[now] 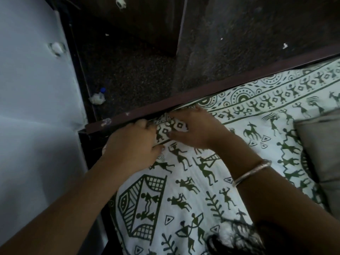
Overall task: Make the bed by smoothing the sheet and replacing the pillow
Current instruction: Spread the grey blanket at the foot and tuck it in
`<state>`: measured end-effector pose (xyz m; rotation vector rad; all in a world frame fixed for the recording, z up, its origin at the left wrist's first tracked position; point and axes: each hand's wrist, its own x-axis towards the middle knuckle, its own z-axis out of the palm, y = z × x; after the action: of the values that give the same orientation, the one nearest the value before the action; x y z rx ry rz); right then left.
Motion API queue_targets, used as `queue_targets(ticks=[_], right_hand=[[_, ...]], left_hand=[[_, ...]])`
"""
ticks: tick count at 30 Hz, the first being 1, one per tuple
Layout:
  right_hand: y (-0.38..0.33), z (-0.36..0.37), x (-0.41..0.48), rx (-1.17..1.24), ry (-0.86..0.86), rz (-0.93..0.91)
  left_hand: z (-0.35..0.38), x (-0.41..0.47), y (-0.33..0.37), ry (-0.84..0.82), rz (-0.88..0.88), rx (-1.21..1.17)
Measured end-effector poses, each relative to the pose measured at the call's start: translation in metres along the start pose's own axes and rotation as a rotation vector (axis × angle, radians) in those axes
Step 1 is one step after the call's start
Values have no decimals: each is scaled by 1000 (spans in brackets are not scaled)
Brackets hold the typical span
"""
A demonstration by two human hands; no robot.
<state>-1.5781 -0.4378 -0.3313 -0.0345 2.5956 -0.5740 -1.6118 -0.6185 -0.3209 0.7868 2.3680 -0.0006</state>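
Now my left hand [132,142] and right hand [195,127] both pinch the sheet [202,190] corner by the rail [165,105]; tucking, I judge, and next it wants pushing down evenly.

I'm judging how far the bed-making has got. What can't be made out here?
Head view:
- sheet corner: covered by left hand and right hand; tucked or not, unclear.
- pillow: cut off by right edge.
- white scrap on floor: too small and blurred to identify.
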Motion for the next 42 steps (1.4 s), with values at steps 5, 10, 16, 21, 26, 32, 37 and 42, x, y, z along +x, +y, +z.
queue_targets(ticks=[5,10,16,21,26,32,37,42], right_hand=[[65,-28,-20,-248,379,360],[119,-47,-26,-246,21,521],[136,-42,-3,-340,-208,495],[144,-29,-6,-323,-83,455],[132,-18,-29,-237,343,422],[84,40,-76,-58,456,782],[34,81,-92,34,374,796],[13,82,-79,-30,362,493]], left_hand=[[-29,43,75,88,297,-171],[-28,95,127,-63,364,-168],[-7,114,142,-132,243,-89],[4,121,144,-130,223,-43],[-1,120,134,-73,292,-47],[23,53,76,317,446,14],[75,-20,50,236,609,191],[75,-22,31,293,497,306]])
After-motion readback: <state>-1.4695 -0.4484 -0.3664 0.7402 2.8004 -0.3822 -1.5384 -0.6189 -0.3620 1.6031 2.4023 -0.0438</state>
